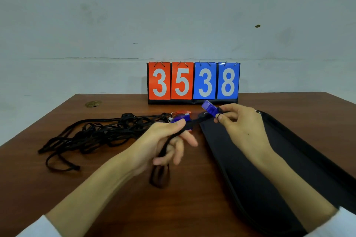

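Head camera is cutting off both forearms at the bottom edge, where white sleeves (36, 227) are just showing, and the black case (231, 159) lying under the right forearm is running out of the picture at the lower right. Motion blur is smearing the lower fingers of the left hand (152, 140) and the loops of the black lanyard (194, 122) hanging beneath them, so the number of loops is not coming through. A second blue whistle (181, 117) and a red whistle (184, 112) are lying just beyond the left knuckles, partly hidden and hard to separate.

A pale, stained wall (134, 15) is filling the upper half. A brown wooden table (115, 198) is stretching under both hands. Beyond the hands, at the table's far edge, a flip scoreboard (193, 82) is standing upright, showing 3 5 in red and 3 8 in blue. Out to the left of the left hand, a tangle of black cords (92, 134) is sprawling on the wood, with a small brass-coloured disc (93, 103) lying beyond it.

The right hand (242, 127) is pinching the blue whistle (210, 108) at its ring end between thumb and forefinger, holding it over the case's far end. The left hand is gripping the lanyard between thumb and forefinger, its other fingers curling loosely; the lanyard is stretching taut between the two hands.
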### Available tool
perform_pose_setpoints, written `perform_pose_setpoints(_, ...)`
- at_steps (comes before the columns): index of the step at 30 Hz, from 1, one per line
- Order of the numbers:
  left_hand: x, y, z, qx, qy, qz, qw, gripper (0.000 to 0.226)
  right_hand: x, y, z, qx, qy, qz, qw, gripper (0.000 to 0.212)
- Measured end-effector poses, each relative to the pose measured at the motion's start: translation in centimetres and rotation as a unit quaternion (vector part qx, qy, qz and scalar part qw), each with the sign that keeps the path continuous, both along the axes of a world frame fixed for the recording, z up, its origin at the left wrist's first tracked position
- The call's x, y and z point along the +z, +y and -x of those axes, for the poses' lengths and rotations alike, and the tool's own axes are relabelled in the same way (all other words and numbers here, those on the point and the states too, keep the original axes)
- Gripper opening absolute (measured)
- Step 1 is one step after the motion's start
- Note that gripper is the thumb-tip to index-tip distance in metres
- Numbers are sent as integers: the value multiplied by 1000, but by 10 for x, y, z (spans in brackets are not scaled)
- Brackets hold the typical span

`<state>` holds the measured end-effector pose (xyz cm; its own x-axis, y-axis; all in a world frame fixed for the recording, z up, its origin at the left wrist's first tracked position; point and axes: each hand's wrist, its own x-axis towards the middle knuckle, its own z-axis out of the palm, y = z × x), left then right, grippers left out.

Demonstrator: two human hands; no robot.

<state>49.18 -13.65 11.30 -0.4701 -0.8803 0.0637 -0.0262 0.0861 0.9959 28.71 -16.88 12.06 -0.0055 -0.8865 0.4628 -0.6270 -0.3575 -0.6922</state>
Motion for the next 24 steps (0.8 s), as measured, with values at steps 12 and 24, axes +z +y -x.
perform_pose_setpoints(12, -21, 3, 22, 196, -122, 165, 959, 32, 5, 14, -19, 166, 5, -91, 982, 27)
perform_pose_setpoints(24, -12, 13, 24, 112, -94, 109, 983, 30, -1, 6, -11, 68, -26, -58, 996, 21)
